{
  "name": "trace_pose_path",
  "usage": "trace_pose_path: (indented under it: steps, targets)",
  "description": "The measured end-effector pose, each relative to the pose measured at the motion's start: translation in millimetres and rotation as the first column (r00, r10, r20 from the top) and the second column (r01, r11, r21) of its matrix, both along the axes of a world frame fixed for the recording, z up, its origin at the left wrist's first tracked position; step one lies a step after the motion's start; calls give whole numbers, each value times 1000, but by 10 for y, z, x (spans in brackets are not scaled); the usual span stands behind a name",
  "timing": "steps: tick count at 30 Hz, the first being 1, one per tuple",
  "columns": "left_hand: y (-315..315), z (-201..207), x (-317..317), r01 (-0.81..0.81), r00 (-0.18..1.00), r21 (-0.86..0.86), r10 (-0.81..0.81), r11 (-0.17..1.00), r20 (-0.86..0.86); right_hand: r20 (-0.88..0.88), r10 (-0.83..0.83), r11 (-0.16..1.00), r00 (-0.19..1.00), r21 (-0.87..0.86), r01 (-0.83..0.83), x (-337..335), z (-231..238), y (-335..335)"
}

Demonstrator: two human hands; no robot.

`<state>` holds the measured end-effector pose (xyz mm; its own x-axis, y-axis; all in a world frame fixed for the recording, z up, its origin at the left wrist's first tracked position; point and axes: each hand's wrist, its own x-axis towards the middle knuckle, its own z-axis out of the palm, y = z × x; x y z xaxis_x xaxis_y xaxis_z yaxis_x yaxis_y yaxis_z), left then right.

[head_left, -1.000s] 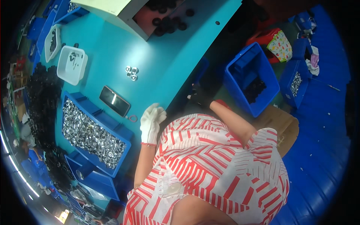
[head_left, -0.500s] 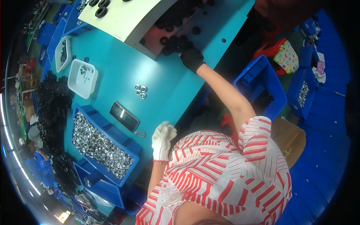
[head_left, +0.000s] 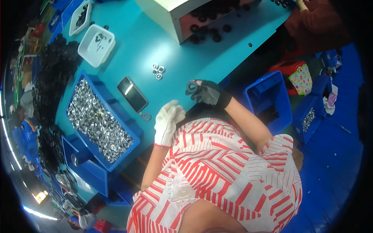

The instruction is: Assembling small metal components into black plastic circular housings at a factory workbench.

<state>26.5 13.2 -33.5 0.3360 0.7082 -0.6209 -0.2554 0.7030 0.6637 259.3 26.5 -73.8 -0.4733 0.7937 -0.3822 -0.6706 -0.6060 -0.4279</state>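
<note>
My right hand (head_left: 211, 94), in a black dotted glove, grips a dark ring-shaped part (head_left: 188, 88) between thumb and fingers, just above the table's near edge. Beside it to the left is my left hand (head_left: 167, 121) in a white knitted glove. Its fingers are loosely bent and partly apart, and nothing shows in them. Beyond my hands a small cluster of shiny metal rings (head_left: 155, 72) lies on the teal table (head_left: 128, 42). More black ring parts (head_left: 216, 38) lie at the opening of a pale box-shaped housing (head_left: 159, 13), lit reddish inside.
A phone (head_left: 133, 94) with a pink loop lies left of my hands. Blue bins (head_left: 134, 144) of metal parts stand at the left, with white trays (head_left: 80, 51) farther back. An open blue bin (head_left: 248, 93) stands right of the table. A person's arm (head_left: 311, 19) shows at far right.
My right hand has come back from the black parts by the housing toward my body, now holding one dark ring. My left hand stays near the table edge. The whole view has shifted.
</note>
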Motion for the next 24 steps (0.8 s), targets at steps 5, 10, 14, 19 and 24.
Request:
trace_pose_path:
  steps: [5, 10, 14, 19, 24]
  targets:
    - [-35, 141, -28, -21, 999, 13, 21, 1000, 50, -25, 62, 997, 998, -53, -63, -184, 105, -158]
    - [-118, 95, -147, -69, 992, 11, 68, 998, 103, -78, 156, 985, 985, -65, -161, -314, 210, -160]
    - [-144, 78, -180, -145, 982, -19, 146, 989, 119, 489, 180, 973, 854, 40, -228, -504, 388, -151]
    - [-139, 139, -212, -148, 936, 6, 138, 989, 322, 798, -187, 749, 572, 493, -443, -688, 424, -192]
    - [-181, 125, -282, -203, 945, -21, 201, 979, 258, 791, -154, 755, 592, 481, -446, -760, 381, -180]
